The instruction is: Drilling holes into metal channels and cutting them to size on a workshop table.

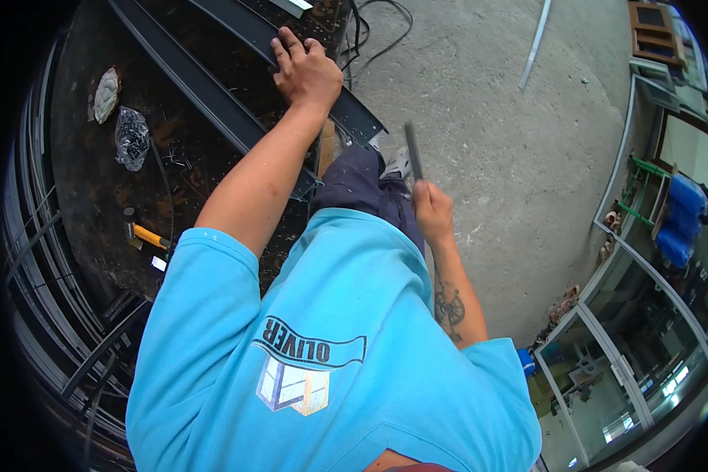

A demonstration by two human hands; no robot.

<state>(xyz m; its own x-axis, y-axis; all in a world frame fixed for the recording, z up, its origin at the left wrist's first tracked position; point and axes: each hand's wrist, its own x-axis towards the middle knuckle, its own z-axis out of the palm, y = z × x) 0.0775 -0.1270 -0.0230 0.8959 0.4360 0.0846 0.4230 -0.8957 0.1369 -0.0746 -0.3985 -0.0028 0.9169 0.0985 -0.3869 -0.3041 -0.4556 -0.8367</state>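
Observation:
My left hand (307, 72) rests with bent, spread fingers on a long dark-grey metal profile (360, 118), whose holed end sticks out past the workbench's edge. A second dark profile (189, 82) lies alongside, partly hidden by my forearm. My right hand (433, 204) is closed round the lower end of a dark, flat bar-like tool (413, 145), perhaps a file, held upright in the view beside my legs and right of the profile's end.
On the dark bench (94, 204) are a yellow-handled hammer (148, 234), a bag of small fasteners (132, 138) and a crumpled glove (105, 94). Cables (401, 35) and a strip (535, 43) lie on the concrete floor. Glazed frames (621, 354) and blue padding (680, 220) stand at right.

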